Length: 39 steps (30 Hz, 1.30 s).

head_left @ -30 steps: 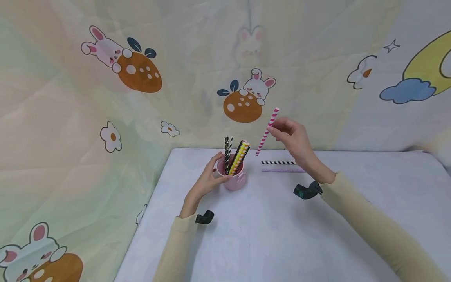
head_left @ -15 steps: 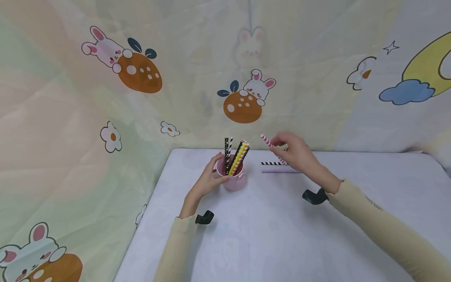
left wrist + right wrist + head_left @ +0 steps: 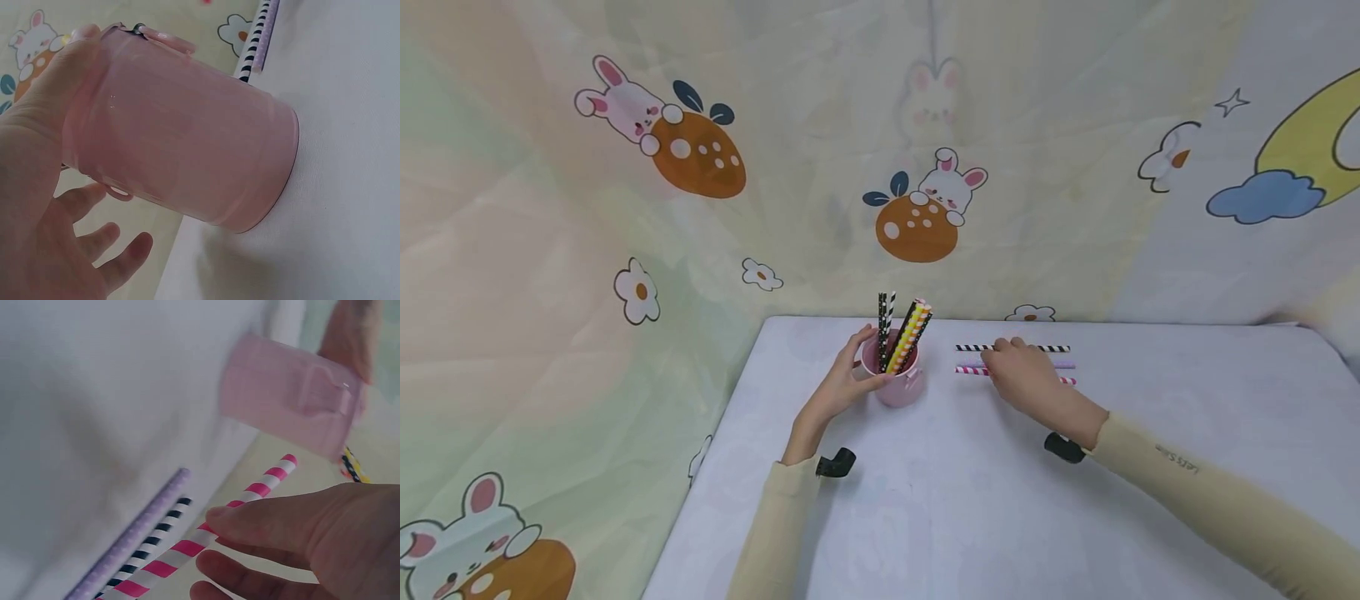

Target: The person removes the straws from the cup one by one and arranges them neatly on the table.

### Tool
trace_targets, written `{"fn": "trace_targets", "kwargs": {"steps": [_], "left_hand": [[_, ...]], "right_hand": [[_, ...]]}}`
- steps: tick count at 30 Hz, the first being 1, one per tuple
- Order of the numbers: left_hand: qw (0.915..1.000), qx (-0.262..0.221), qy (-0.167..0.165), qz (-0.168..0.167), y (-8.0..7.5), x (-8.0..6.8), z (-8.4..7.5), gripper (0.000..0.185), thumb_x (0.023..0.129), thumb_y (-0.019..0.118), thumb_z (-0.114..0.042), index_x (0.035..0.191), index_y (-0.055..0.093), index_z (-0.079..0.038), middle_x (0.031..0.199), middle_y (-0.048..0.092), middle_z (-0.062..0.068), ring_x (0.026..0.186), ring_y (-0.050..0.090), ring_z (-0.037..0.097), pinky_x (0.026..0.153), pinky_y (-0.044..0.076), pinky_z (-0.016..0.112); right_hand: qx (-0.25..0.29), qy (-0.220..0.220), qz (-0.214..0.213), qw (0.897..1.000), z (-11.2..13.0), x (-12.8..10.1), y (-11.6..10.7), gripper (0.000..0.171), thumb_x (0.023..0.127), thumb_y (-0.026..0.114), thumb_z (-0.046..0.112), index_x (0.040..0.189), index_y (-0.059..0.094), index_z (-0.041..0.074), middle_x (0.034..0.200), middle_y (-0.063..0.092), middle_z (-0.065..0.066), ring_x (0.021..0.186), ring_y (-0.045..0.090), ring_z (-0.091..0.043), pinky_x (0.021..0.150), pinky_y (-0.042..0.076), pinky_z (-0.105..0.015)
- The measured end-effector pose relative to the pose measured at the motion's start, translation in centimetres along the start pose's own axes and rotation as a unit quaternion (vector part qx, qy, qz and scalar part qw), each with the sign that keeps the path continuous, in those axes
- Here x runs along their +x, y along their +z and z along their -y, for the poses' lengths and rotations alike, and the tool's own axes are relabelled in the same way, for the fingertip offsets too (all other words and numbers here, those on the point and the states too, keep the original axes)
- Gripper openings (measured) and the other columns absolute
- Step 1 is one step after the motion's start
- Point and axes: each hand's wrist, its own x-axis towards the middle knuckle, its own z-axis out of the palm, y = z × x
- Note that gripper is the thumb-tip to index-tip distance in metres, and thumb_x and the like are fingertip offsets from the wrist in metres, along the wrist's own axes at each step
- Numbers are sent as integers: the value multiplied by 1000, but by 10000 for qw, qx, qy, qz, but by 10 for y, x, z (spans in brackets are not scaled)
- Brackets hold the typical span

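The left hand (image 3: pixel 841 383) gripped the pink cup (image 3: pixel 902 393) near its rim; the cup stood upright on the desk (image 3: pixel 925 508), just below the center of the head frame. A bunch of straws (image 3: pixel 910 337) leaned inside the cup, tops above the rim. Right of center, the right hand (image 3: pixel 1030 379) pinched the pink-striped straw (image 3: pixel 970 371) between thumb and fingers. The purple straw (image 3: pixel 1064 364) lay just beyond it, and the black-striped straw (image 3: pixel 1052 348) lay farthest up the frame, all three roughly parallel.
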Motion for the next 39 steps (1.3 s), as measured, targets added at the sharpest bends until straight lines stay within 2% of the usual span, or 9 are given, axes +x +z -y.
{"fn": "trace_targets", "kwargs": {"steps": [3,6,15,33,39], "left_hand": [[10000,-50,44,-59,1,-1,0,87,87,80,-26,157,30,-21,168,19,3,155,18,26,120,32,54],[10000,-35,28,-89,1,-1,-1,86,86,81,-26,156,30,-22,168,20,2,155,19,26,120,32,54],[10000,-24,-44,9,2,1,0,89,87,80,-23,158,26,-18,169,17,5,156,16,29,121,29,55],[10000,30,-20,-91,1,-2,1,89,86,80,-34,157,27,-24,168,19,0,155,19,27,120,31,55],[10000,-13,28,-35,0,-3,-4,90,87,80,-30,158,26,-18,169,19,3,155,18,28,120,31,56]], "right_hand": [[-340,24,49,9994,1,-2,13,17,90,72,5,107,73,4,101,68,-18,97,64,-37,82,58,-53],[-461,54,92,9989,0,-3,21,14,90,70,3,104,72,3,102,68,-19,100,63,-39,86,56,-56],[-557,51,221,9982,-3,-3,40,10,93,67,3,101,71,3,103,67,-21,97,63,-39,84,56,-55],[-589,7,173,9981,1,0,45,12,91,71,5,102,69,2,99,66,-20,91,60,-36,79,56,-51],[-531,-16,169,9984,1,-1,44,12,91,70,4,103,69,2,99,66,-20,92,61,-37,79,57,-51]]}}
